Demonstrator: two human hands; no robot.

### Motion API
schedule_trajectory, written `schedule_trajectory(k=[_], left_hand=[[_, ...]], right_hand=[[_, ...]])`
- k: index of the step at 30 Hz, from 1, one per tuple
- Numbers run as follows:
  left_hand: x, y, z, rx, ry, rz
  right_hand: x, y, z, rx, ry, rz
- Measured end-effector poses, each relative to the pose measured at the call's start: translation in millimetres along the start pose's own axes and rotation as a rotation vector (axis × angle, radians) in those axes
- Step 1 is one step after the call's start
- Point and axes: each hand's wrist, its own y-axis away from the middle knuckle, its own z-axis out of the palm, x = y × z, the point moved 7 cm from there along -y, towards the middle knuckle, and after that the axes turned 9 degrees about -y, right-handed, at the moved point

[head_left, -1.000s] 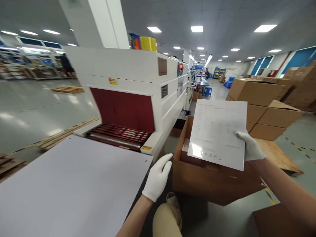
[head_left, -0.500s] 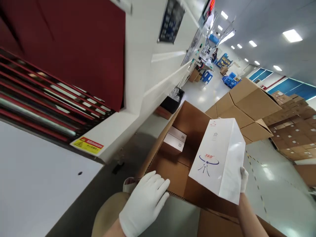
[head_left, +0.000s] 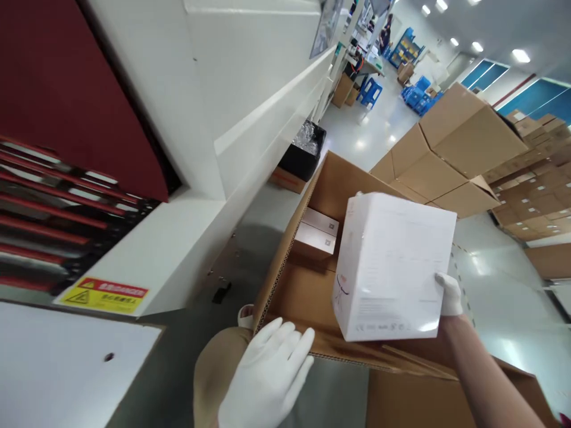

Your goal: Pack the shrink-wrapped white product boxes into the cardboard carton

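My right hand (head_left: 449,295), in a white glove, grips a white product box (head_left: 392,267) by its right edge and holds it over an open cardboard carton (head_left: 294,297). Small grey print covers the box's upper face. Inside the carton, at its far left, lie two small white boxes (head_left: 317,230). My left hand (head_left: 267,374), also gloved, is spread flat with nothing in it, its fingertips at the carton's near rim. My knee shows just under that hand.
A white machine (head_left: 241,101) with a dark red curtain and red rollers (head_left: 62,220) fills the left, ending in a white table (head_left: 53,368). A black bin (head_left: 306,156) stands by the machine. Stacked cartons (head_left: 455,148) rise at the right; another carton (head_left: 446,398) sits below.
The view has dropped from the hall toward the carton. The white box has turned in my right hand and sunk closer to the carton. My left hand came to the carton's near rim.
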Motion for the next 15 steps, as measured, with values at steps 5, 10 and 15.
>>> schedule_trajectory(k=[5, 10, 15], left_hand=[[1, 5, 3.2, 0.009, -0.03, -0.006], [2, 10, 4.6, 0.16, -0.059, 0.048], [-1, 17, 18.2, 0.077, -0.19, 0.065]], right_hand=[[31, -30, 91, -0.445, 0.893, -0.209], [189, -62, 151, -0.712, 1.663, -0.173], [301, -98, 174, -0.869, 1.765, -0.162]])
